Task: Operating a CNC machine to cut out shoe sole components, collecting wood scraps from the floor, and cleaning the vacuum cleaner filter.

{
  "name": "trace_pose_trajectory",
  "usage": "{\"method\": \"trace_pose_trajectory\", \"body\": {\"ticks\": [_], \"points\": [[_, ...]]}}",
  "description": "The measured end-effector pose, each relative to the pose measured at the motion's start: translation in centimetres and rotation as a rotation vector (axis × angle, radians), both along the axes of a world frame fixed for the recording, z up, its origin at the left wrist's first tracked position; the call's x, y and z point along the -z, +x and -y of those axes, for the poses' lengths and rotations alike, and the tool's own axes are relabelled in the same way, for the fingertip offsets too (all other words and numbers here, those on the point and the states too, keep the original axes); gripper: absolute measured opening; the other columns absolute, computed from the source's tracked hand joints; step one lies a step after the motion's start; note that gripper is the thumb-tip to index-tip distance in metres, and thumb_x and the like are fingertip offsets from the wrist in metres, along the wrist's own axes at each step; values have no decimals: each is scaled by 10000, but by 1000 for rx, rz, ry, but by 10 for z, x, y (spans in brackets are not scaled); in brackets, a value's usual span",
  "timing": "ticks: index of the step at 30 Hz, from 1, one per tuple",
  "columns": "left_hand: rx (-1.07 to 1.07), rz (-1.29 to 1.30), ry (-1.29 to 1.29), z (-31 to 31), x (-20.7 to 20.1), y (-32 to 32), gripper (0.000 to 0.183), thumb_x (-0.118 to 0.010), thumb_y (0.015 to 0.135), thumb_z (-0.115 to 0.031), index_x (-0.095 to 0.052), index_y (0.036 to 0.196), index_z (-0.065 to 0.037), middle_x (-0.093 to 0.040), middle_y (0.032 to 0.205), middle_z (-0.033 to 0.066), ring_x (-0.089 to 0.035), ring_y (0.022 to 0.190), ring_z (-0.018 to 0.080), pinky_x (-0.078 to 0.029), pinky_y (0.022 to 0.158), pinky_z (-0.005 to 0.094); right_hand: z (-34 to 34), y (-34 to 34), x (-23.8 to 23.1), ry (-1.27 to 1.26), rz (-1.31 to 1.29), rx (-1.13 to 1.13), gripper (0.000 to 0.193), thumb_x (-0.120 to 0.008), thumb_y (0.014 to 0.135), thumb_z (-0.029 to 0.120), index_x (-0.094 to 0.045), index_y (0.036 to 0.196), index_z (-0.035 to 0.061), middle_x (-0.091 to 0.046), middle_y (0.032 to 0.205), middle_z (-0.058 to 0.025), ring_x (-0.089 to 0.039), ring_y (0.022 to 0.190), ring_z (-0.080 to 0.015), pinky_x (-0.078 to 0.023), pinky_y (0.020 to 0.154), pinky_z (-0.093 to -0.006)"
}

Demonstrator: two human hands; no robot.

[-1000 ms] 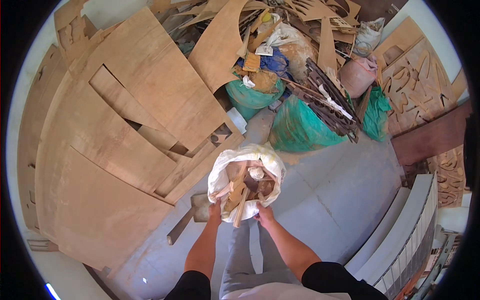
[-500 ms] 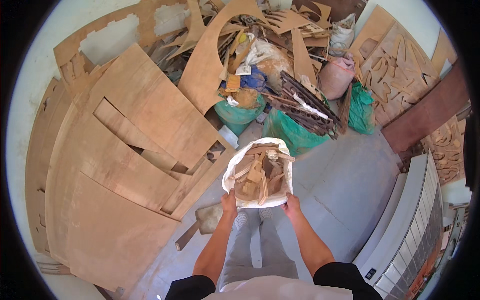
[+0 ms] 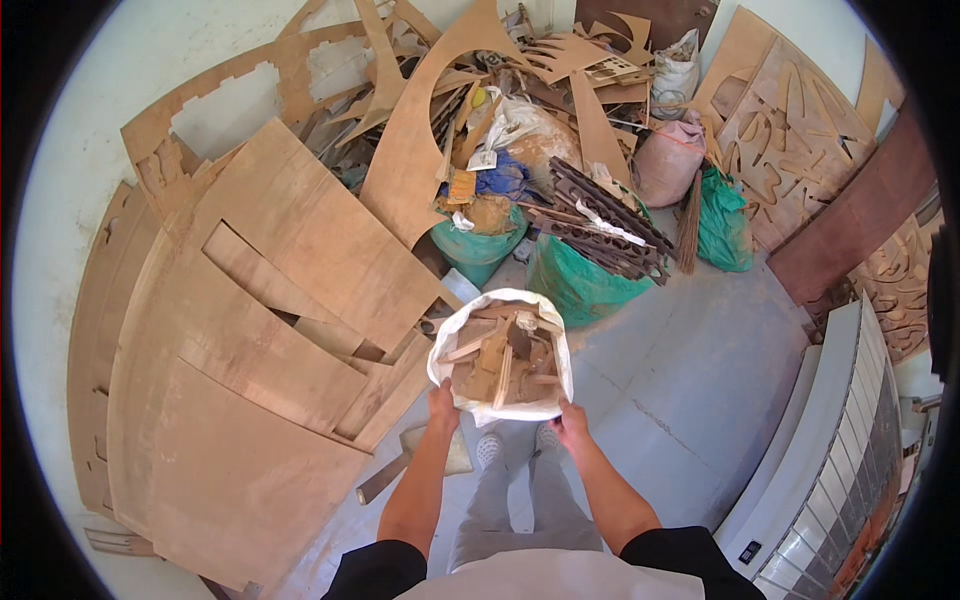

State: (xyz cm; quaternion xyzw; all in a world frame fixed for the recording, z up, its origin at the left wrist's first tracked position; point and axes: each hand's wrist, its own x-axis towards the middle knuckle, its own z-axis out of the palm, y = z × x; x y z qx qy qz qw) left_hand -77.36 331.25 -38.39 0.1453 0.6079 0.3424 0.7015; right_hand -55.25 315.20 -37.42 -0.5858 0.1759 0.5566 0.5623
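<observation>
Head view: white sack (image 3: 507, 411) in front of feet (image 3: 489, 450), mouth open upward; base contact with floor: cannot tell. Left hand (image 3: 442, 402): fingers gripping near-left rim. Right hand (image 3: 571, 424): fingers gripping near-right rim. Done: wood scraps (image 3: 490, 366) loaded in 1 sack, 2-handed hold established. Outstanding, by judgement: sack not yet released; scrap heap (image 3: 597, 128) beyond remains unbagged in part.

The grey floor (image 3: 680, 400) bears a handled scoop (image 3: 459, 455) and green sacks (image 3: 578, 288)
</observation>
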Motion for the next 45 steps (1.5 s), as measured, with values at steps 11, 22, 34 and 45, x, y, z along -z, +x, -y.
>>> {"method": "trace_pose_trajectory", "body": {"ticks": [11,22,34,45], "points": [[65,3,58,-72,2,-15,393,-507,853,-132,-444,1198,44,-557,1082,205,-594,945,357,-507,777,525,-37,-15,-13,50,-56,29,157,-516,902,147,-500,958,2,-546,820,-93,-527,656,-196,-454,496,-315],[181,-82,-106,-46,19,-73,395,-451,917,-141,-372,1290,-39,-507,1209,179,-552,1052,334,-478,877,495,-4,-77,35,-99,-177,-20,237,-572,851,152,-522,1018,-8,-586,868,-144,-589,695,-256,-531,603,-402],[340,-175,-371,6,29,-107,438,-591,822,-56,-413,1222,-53,-426,1227,203,-477,1049,436,-480,782,594,10,-82,23,-258,-73,-438,198,-696,750,159,-604,821,-1,-601,677,-113,-569,512,-178,-520,497,-340],[430,-256,-286,42,31,-107,262,-644,798,-139,-512,998,-34,-540,812,83,-570,707,230,-502,596,367,13,-85,41,-178,118,-445,155,-631,788,166,-562,757,31,-544,604,-93,-517,450,-220,-384,382,-360]]}}
